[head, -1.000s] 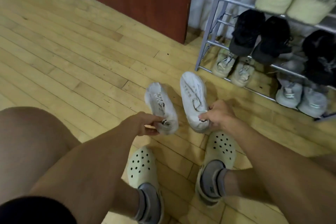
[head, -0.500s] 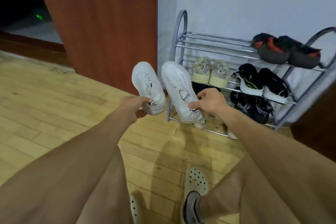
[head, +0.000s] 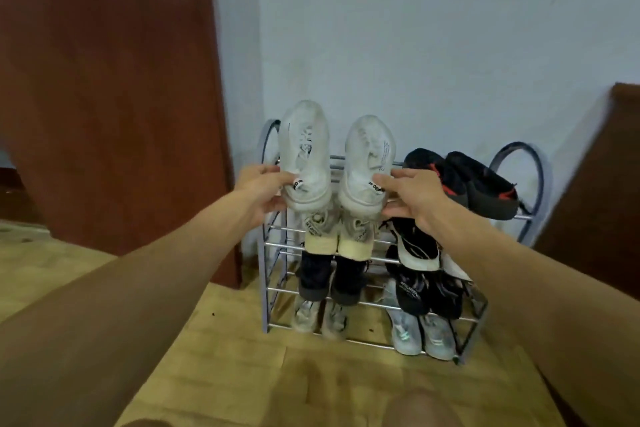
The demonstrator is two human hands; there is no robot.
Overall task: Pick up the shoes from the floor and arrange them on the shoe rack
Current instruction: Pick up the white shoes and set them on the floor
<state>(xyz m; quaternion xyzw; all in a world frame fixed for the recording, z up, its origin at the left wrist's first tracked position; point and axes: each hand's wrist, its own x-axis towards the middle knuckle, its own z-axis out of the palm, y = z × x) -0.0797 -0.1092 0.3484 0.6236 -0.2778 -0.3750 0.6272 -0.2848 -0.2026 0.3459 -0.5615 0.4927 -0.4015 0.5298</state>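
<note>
Up at the top tier of the shoe rack (head: 265, 291), both hands are busy in the head view. The left hand (head: 263, 192) grips the heel of the left white sneaker (head: 304, 152), toe pointing to twelve o'clock. The right hand (head: 414, 199) grips the heel of the right white sneaker (head: 369, 163), just beside the first at its three o'clock. Both shoes are up off the floor, held over the left half of the top shelf; whether the heels touch the rails, I cannot tell. At three o'clock of the right hand, a black-and-red pair (head: 481, 184) sits on that same shelf. At six o'clock of the white shoes comes a beige pair (head: 337, 236), then a dark pair (head: 332, 277) below. A pale grey pair (head: 420, 333) fills the bottom tier at five o'clock. Wooden floor (head: 225, 357) lies at six, brown door (head: 104, 97) at nine.
</note>
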